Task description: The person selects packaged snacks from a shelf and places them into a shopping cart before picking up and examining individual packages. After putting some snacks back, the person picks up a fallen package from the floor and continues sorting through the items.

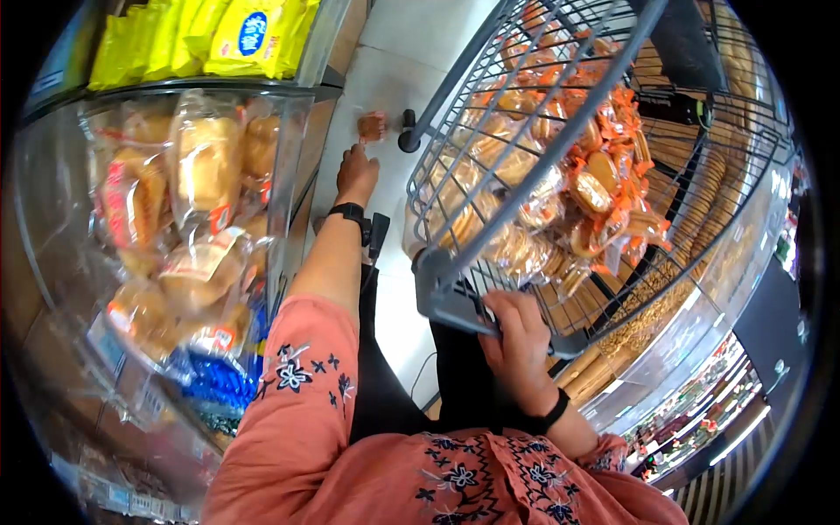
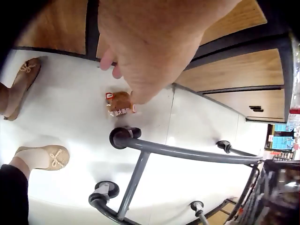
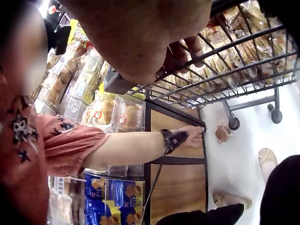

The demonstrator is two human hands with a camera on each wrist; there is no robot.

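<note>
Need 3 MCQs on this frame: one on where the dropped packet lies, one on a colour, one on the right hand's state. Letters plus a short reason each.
1. Where is the dropped packet?
A. in the cart
B. on the floor by a cart wheel
C. on the shelf

2. What colour is the sleeve?
A. salmon pink with dark flowers
B. plain white
C. green

3. What is the right hand doing?
A. hanging free
B. gripping the cart
C. holding a packet

Answers:
1 B, the packet lies on pale floor next to the wheel.
2 A, the head view shows it.
3 B, its fingers curl round the cart's grey rim.
</note>
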